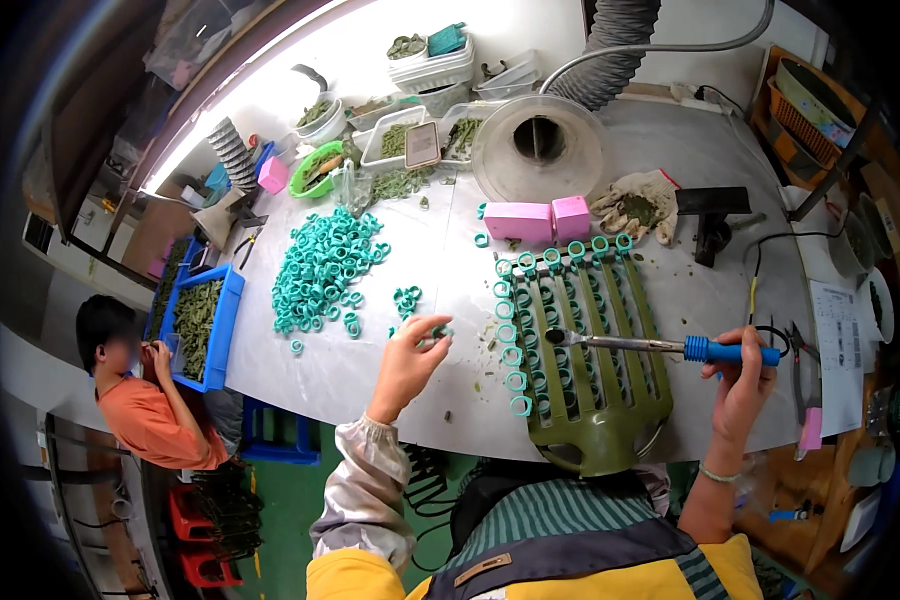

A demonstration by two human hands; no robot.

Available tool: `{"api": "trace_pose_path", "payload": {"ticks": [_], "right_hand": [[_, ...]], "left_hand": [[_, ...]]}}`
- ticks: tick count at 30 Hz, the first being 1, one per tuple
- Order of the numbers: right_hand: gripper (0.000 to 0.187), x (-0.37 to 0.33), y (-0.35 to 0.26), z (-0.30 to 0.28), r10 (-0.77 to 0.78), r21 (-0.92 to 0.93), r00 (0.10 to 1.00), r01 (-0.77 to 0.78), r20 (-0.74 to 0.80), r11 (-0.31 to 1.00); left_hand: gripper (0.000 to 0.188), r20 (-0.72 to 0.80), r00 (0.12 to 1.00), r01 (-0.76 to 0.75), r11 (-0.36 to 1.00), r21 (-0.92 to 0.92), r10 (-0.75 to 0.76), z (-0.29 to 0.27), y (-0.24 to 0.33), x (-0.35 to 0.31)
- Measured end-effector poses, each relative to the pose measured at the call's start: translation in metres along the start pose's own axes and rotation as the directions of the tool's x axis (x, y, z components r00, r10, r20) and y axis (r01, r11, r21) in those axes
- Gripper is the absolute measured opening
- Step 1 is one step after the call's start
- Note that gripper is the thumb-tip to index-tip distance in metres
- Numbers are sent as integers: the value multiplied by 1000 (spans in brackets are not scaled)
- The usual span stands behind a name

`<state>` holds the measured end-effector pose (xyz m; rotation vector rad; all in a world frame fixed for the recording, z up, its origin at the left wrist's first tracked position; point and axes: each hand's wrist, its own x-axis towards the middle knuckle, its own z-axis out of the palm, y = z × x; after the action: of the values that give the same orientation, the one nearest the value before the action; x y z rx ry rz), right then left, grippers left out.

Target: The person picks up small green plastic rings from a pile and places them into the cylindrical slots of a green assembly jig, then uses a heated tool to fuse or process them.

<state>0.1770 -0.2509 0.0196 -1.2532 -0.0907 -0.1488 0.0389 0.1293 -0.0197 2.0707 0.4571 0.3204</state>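
Observation:
My right hand (742,375) is closed round the blue handle of a soldering iron (630,344). The iron's dark tip points left, over an olive-green slotted plastic rack (595,420) close to me. Small teal rings line the rack's slots, its far edge and its left side. Left of the rack, my left hand (410,362) is raised over the table with thumb and fingers drawn together. A bit of teal shows at the fingertips, apparently a small ring (444,333), mostly hidden. Beyond that hand lies a large heap of loose teal rings (320,268), with a small cluster (406,299) nearer.
Two pink blocks (518,222) and a stained glove (642,203) lie behind the rack. A round extraction hood (540,150) stands farther back, beside tubs of green pieces (395,140). Pliers (798,370) lie at right. Another person (155,415) sits at left by a blue crate (210,330).

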Motion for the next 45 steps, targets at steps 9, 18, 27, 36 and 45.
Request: {"api": "trace_pose_path", "payload": {"ticks": [9, 18, 27, 36, 45], "right_hand": [[32, 16, 32, 29, -46, -54, 997, 49, 61, 997], [31, 20, 48, 48, 0, -49, 993, 6, 116, 999], [29, 16, 26, 24, -8, -5, 1000, 8, 14, 1000], [29, 11, 20, 23, -10, 7, 1000, 10, -8, 1000], [30, 7, 20, 25, -26, -4, 999, 26, 22, 1000]], "left_hand": [[27, 115, 874, -486, 862, 144, 473, 63, 41, 71], [27, 213, 810, -586, 759, 284, 546, 76, 33, 89], [17, 68, 939, -342, 935, 90, 337, 53, 31, 87], [21, 46, 939, -290, 712, 639, 341, -36, -64, 69], [14, -182, 953, 173, 928, -329, -242, -50, -96, 73]]}}
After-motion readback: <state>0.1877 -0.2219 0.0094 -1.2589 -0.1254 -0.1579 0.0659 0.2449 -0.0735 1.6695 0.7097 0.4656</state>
